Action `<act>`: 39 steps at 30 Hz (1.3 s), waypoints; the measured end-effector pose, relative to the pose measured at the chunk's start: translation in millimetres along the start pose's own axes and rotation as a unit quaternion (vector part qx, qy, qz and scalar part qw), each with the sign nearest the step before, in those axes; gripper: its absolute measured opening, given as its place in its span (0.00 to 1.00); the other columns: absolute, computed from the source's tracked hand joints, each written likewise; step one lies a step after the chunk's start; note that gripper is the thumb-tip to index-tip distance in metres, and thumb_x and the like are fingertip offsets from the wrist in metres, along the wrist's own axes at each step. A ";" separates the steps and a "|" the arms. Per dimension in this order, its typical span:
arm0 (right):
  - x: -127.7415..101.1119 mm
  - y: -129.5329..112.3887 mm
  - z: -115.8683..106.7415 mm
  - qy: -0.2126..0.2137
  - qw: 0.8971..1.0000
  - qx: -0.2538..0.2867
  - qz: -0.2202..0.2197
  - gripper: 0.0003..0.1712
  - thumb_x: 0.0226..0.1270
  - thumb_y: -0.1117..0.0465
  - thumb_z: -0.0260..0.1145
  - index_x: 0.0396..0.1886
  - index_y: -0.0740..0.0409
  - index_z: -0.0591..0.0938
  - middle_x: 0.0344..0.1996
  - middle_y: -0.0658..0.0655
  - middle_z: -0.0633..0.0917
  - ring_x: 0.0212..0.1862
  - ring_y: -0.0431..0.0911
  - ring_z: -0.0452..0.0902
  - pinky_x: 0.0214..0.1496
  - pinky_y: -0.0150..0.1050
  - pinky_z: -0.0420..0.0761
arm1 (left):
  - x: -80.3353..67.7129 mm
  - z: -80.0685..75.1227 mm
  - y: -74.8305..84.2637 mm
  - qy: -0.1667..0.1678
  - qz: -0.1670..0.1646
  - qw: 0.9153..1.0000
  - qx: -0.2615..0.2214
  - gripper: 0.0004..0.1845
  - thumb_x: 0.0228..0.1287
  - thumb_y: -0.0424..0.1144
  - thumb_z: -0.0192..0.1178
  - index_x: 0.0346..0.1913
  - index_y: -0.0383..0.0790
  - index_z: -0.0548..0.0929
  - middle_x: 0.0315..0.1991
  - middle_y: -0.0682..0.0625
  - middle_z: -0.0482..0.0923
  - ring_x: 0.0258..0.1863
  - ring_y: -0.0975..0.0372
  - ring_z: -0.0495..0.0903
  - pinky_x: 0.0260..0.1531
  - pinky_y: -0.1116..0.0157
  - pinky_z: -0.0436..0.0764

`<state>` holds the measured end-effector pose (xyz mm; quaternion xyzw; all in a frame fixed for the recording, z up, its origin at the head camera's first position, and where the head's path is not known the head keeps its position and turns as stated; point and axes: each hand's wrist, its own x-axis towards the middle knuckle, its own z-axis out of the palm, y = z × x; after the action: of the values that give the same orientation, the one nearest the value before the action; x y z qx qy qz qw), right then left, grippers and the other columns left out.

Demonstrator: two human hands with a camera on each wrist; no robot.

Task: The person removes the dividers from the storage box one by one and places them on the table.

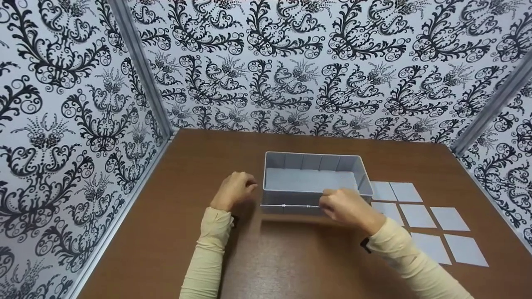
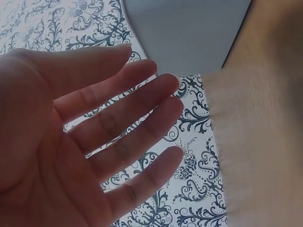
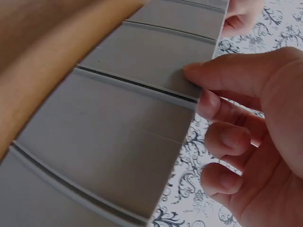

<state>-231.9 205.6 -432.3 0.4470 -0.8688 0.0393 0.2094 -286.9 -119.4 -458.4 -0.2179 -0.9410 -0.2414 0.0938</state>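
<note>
My right hand (image 1: 347, 207) pinches the upper edge of a long, thin grey ribbed panel (image 3: 113, 113) in front of an open grey box (image 1: 311, 192). In the right wrist view the thumb lies on the ribbed face, and the other fingers are curled at and beyond the edge. That panel stands upright; its bright top edge runs leftward from the hand in the head view. My left hand (image 1: 236, 189) hangs beside the box's left end. In the left wrist view its fingers (image 2: 128, 118) are spread and slightly bent, holding nothing, near the box's smooth end wall (image 2: 184, 33).
Several flat pale square pieces (image 1: 418, 216) lie in rows on the brown table (image 1: 274, 265), to the right of the box. Patterned walls (image 1: 291, 66) with grey corner posts (image 1: 143, 70) enclose the table at the back and both sides.
</note>
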 end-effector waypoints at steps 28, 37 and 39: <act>-37.7 -34.0 59.5 0.024 0.999 -0.022 0.012 0.11 0.44 0.63 0.75 0.18 0.52 0.78 0.18 0.48 0.77 0.18 0.46 0.73 0.22 0.41 0.68 | -12.9 -5.2 -1.3 -0.002 -0.004 1.000 -0.001 0.06 0.65 0.37 0.64 0.37 0.40 0.89 0.35 0.47 0.88 0.36 0.54 0.86 0.39 0.52 0.81; -43.4 -35.5 65.3 0.029 0.999 -0.012 -0.006 0.15 0.43 0.65 0.74 0.15 0.51 0.74 0.16 0.49 0.74 0.15 0.48 0.68 0.18 0.41 0.64 | -15.6 -4.3 -0.9 -0.011 -0.022 1.000 -0.013 0.06 0.66 0.37 0.64 0.38 0.39 0.89 0.35 0.47 0.87 0.35 0.55 0.85 0.38 0.53 0.81; -43.6 -34.0 63.8 0.030 1.000 -0.002 -0.005 0.14 0.43 0.65 0.74 0.15 0.51 0.75 0.16 0.48 0.74 0.15 0.48 0.69 0.18 0.41 0.65 | -15.6 -5.0 -0.6 -0.013 -0.030 0.999 -0.015 0.06 0.66 0.38 0.64 0.38 0.40 0.89 0.36 0.48 0.87 0.35 0.56 0.84 0.39 0.54 0.81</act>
<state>-203.5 202.1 -511.7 0.4498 -0.8598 0.0501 0.2365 -272.9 -128.1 -458.8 -0.1935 -0.9446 -0.2552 0.0714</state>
